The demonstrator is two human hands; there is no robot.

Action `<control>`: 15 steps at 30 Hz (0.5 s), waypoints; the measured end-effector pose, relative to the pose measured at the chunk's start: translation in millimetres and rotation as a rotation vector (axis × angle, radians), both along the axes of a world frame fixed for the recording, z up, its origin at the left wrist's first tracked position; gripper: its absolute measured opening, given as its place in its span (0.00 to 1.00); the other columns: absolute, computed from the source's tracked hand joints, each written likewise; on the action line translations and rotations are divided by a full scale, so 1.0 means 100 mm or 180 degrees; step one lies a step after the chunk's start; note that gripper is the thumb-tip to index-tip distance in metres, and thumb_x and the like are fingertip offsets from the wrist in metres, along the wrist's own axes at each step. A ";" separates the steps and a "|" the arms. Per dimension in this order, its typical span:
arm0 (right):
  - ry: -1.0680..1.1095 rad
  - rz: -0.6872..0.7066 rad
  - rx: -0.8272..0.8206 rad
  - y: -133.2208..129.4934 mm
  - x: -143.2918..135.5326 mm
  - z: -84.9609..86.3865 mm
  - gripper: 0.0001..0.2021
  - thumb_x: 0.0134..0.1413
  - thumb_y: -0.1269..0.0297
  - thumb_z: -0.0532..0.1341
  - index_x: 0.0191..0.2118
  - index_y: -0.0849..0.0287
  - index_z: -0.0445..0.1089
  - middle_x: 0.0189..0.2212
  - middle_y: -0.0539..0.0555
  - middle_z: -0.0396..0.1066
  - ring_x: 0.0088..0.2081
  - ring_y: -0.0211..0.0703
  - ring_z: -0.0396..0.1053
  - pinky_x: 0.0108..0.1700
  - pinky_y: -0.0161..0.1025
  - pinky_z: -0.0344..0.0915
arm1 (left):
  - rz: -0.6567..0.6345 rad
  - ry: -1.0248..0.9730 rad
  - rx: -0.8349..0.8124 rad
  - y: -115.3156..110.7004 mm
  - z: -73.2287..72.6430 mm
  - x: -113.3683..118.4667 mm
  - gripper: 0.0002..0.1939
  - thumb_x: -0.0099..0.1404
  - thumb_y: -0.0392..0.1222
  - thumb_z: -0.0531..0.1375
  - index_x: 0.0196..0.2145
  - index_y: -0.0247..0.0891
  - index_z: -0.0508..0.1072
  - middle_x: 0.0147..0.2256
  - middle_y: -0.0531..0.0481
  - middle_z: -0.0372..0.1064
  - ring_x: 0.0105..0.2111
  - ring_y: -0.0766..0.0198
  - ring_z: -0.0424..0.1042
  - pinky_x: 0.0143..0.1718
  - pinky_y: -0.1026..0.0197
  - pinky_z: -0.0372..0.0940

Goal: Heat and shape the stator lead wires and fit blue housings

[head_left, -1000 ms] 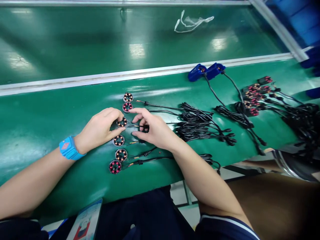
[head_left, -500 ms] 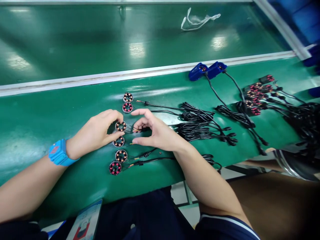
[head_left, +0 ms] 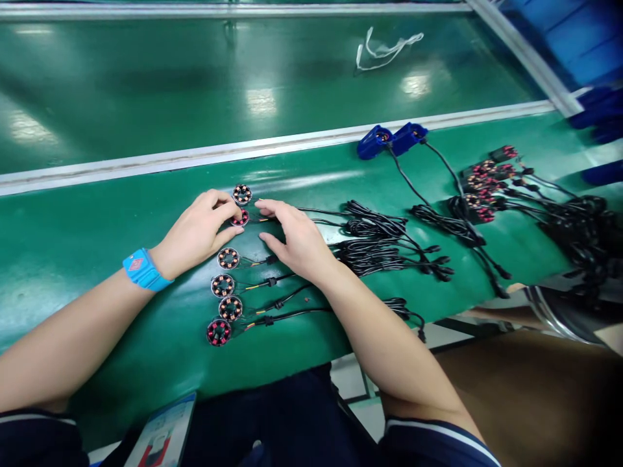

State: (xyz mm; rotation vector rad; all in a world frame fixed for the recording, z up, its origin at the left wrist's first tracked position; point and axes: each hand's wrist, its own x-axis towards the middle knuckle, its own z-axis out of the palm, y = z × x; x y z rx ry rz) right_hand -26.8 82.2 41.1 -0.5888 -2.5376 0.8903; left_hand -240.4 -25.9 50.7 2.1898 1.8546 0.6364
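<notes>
My left hand (head_left: 202, 224), with a blue watch on its wrist, has its thumb and fingers closed round a red-wound motor stator (head_left: 239, 218). Just right of it, my right hand (head_left: 296, 243) hovers over that stator's leads, thumb and forefinger apart. Beyond the held stator lies a copper-wound stator (head_left: 242, 194). Nearer me, a column holds more copper-wound stators (head_left: 228, 258) and a red-wound one (head_left: 219, 332). Thin coloured leads run from them to black cables (head_left: 272, 281), partly hidden under my right hand.
Bundled black cables (head_left: 370, 256) lie right of my hands. Behind them, two blue housings (head_left: 374, 143) stand near the white rail (head_left: 195, 155). More stators (head_left: 481, 181) are heaped at the right, near another person's arm (head_left: 496, 314). A clear plastic strip (head_left: 389, 52) lies beyond the rail.
My left hand has left a copper-wound stator in mid-column and moved away from me to the red-wound one. My right hand has shifted the same way, off the leads, and its curled fingers have straightened.
</notes>
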 end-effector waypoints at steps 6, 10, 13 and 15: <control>0.0139 0.0118 -0.0402 -0.03 0.03 0.06 0.25 0.61 0.77 0.56 0.62 0.58 0.63 0.48 0.56 0.73 0.41 0.41 0.70 0.50 0.43 0.72 | -0.0363 0.0444 0.0108 -0.14 0.21 0.06 0.09 0.75 0.40 0.54 0.43 0.36 0.72 0.48 0.42 0.70 0.45 0.53 0.73 0.45 0.52 0.71; 0.0234 0.0231 -0.0389 -0.04 0.07 0.16 0.24 0.60 0.79 0.54 0.61 0.58 0.65 0.50 0.57 0.72 0.44 0.42 0.71 0.51 0.43 0.71 | -0.0298 0.0930 0.0147 -0.21 0.34 0.12 0.11 0.75 0.41 0.52 0.42 0.35 0.73 0.50 0.39 0.69 0.45 0.49 0.72 0.42 0.49 0.71; 0.0225 0.0386 -0.0607 -0.05 0.10 0.20 0.26 0.58 0.80 0.54 0.61 0.57 0.66 0.50 0.56 0.72 0.43 0.40 0.70 0.47 0.40 0.70 | -0.0411 0.0888 0.0281 -0.22 0.35 0.15 0.09 0.75 0.41 0.55 0.39 0.35 0.72 0.51 0.39 0.69 0.45 0.50 0.71 0.44 0.49 0.70; 0.0200 0.0449 -0.0992 -0.05 0.11 0.22 0.26 0.57 0.78 0.57 0.61 0.57 0.65 0.48 0.54 0.73 0.38 0.37 0.69 0.39 0.36 0.69 | -0.0539 0.0898 0.0370 -0.22 0.34 0.15 0.07 0.74 0.39 0.55 0.39 0.36 0.72 0.48 0.41 0.71 0.43 0.51 0.71 0.43 0.50 0.69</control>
